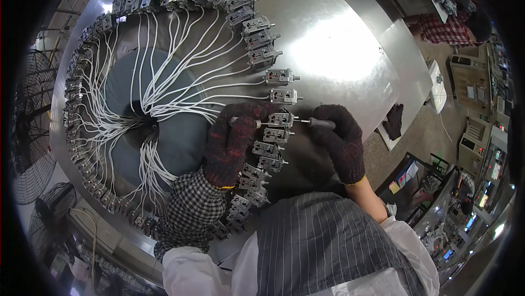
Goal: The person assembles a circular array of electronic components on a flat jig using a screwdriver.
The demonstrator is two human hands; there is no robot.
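A ring of small metal box-shaped units [284, 96] stands on the steel table, each with a white cable [229, 98] running in to the middle. My left hand [228, 143], in a dark red-flecked knit glove, is closed on the cable end of one metal unit [281, 119] on the ring's right side. My right hand [342, 138], gloved alike, pinches a grey cylinder-shaped tool [321, 123] with a thin shaft. The shaft points left at the stub on that unit's outer end; whether they touch I cannot tell.
The cables gather at a dark hole in a grey round disc [180, 71]. Beyond my right hand lies a dark glove [393, 121] on a white surface. Fans [34, 115] stand to the left. A person in a red checked shirt [445, 28] is at the upper right.
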